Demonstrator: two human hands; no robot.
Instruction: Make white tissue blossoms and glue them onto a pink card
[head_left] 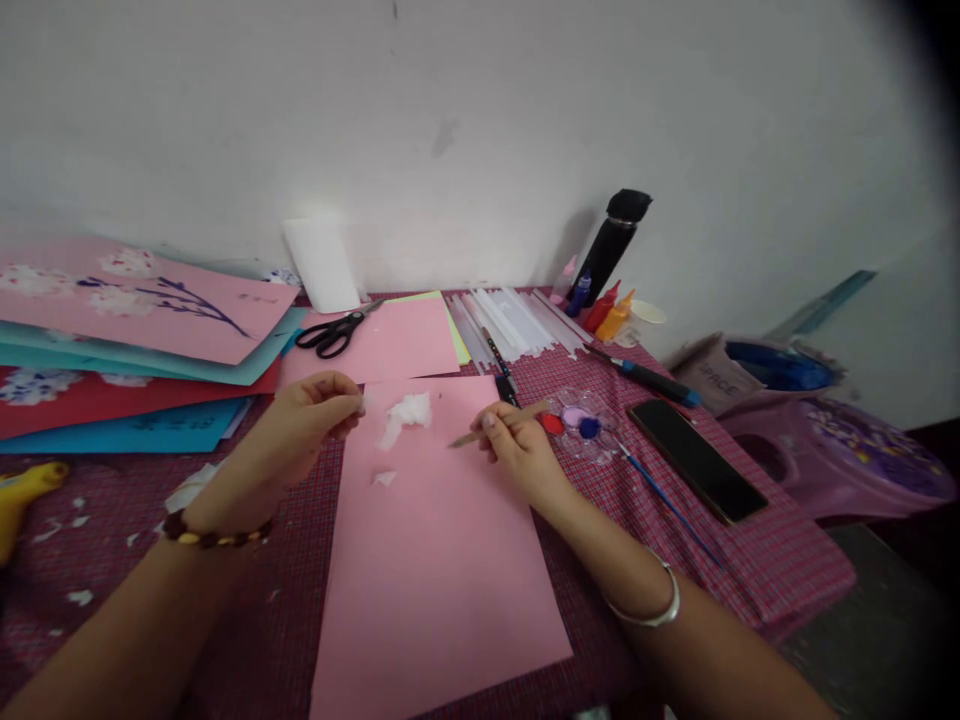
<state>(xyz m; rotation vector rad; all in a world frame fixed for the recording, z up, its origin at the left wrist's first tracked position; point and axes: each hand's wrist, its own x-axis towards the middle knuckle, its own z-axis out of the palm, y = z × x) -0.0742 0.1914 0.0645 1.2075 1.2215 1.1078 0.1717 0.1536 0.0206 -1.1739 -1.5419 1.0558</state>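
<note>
A sheet of pink paper (442, 570) lies in front of me with a crumpled piece of white tissue paper (409, 412) near its top. Below that piece rests a smaller tissue scrap (384, 479). My left hand (322, 400) is at the sheet's upper left edge, thumb and fingertips pinched together; what they hold, if anything, is too small to name. My right hand (517, 445) grips a slim, pointed wooden stick (469, 438), its tip directed left over the paper, close to the tissue. I cannot tell whether the tip touches the sheet.
Black scissors (334, 333), translucent glue sticks (506, 322) and paint bottles (600, 308) line the back. To the right are a paint palette (581, 440), a paintbrush (667, 500) and a phone (697, 458). Painted sheets (150, 300) and a yellow glue gun (26, 495) occupy the left.
</note>
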